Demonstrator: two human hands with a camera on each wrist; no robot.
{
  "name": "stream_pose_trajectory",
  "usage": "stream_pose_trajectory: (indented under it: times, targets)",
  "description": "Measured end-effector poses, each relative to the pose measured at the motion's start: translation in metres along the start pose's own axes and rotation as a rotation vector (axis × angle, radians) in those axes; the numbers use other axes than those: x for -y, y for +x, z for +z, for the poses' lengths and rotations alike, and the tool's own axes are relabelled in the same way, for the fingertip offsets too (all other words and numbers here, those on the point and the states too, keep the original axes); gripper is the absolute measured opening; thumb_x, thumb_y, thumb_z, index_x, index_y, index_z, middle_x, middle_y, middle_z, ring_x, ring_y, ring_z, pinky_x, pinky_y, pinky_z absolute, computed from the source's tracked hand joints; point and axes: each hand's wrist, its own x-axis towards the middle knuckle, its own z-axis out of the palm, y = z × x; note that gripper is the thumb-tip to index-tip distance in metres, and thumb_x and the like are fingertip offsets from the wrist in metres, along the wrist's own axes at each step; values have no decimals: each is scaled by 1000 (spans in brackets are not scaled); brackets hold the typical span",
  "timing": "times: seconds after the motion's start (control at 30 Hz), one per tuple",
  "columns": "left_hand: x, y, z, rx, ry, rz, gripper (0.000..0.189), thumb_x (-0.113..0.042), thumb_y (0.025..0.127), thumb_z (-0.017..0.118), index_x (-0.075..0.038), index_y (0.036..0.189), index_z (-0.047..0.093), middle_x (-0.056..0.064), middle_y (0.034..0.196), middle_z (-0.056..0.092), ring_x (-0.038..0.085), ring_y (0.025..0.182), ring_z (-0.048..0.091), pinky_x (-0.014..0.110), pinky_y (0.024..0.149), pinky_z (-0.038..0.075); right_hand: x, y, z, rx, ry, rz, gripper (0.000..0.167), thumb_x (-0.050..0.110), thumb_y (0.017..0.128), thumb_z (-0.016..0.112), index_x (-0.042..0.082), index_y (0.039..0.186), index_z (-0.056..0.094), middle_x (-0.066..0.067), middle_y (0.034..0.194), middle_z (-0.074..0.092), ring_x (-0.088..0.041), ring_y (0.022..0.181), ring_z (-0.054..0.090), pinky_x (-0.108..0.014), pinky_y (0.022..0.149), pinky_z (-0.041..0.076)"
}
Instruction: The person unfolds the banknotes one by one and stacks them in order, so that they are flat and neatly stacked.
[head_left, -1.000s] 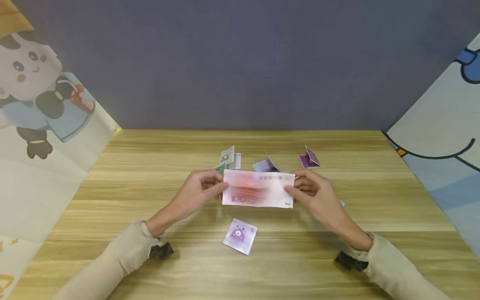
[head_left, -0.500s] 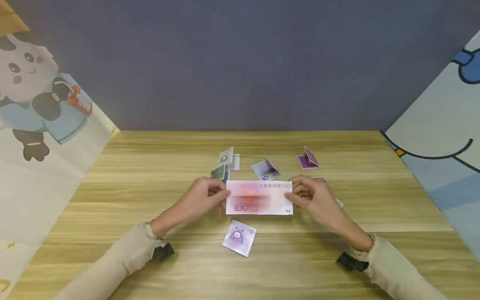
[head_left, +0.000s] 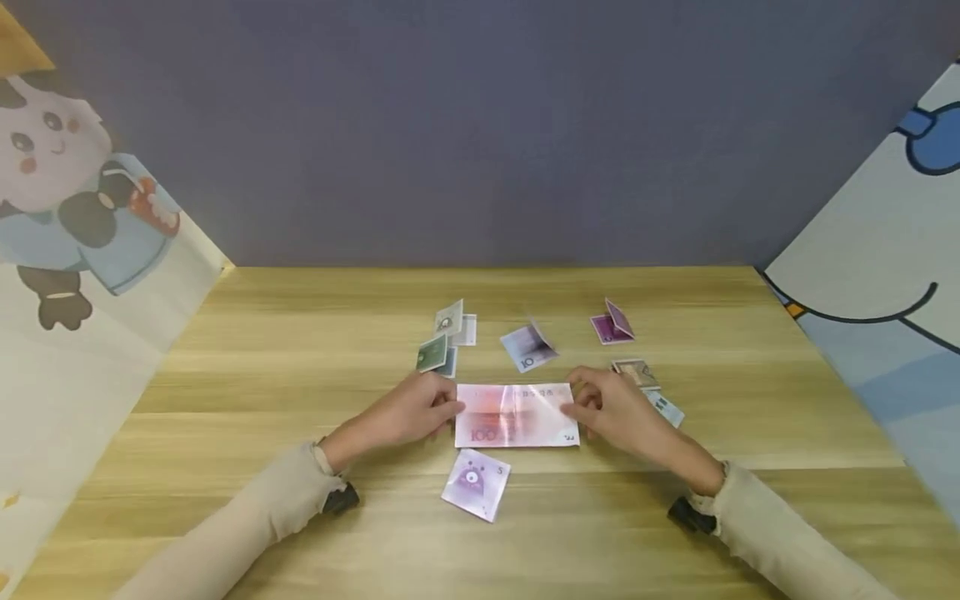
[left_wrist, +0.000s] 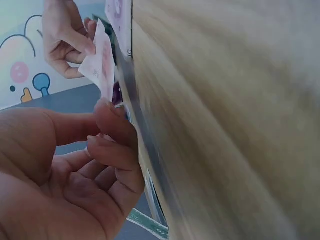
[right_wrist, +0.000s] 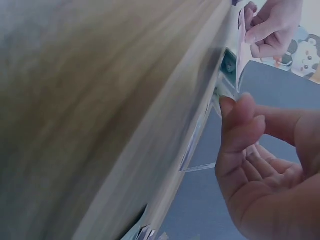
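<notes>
Prob partway: pinching pink 100 note (head_left: 517,416) by ends, left grip (head_left: 412,408) and right grip (head_left: 618,410); not folded over yet, unlike half-folded notes (head_left: 528,347) beyond.

The person wears long, pale beige sleeves of plain cloth; the left sleeve (head_left: 232,533) and the right sleeve (head_left: 787,537) match, with soft creases near the wrists. The left cuff (head_left: 324,460) and right cuff (head_left: 718,493) have uneven, slightly gathered edges. A small black wrist camera (head_left: 341,499) pokes out beneath the left cuff, and a second black wrist camera (head_left: 692,516) beneath the right. Both hands are bare.
</notes>
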Motion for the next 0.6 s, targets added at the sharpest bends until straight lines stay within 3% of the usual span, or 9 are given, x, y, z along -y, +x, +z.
stream_pose_trajectory:
  times: [0.37,0.6]
  targets:
    - [-3,11,3,28,112,-44,25,-13,98,61,-10,74,60,1,57,57,9,47,48,20,42,41,-1,12,3,26,-142,-2,26,-1,86,73,-6,110,64,3,67,66,-6,51,55,-23,46,48]
    - [-5,13,7,14,234,-10,29,-14,96,63,-14,68,55,-4,60,49,8,54,44,23,50,41,1,12,3,67,-192,39,22,2,88,72,-4,107,64,3,66,63,-7,51,52,-24,46,46]
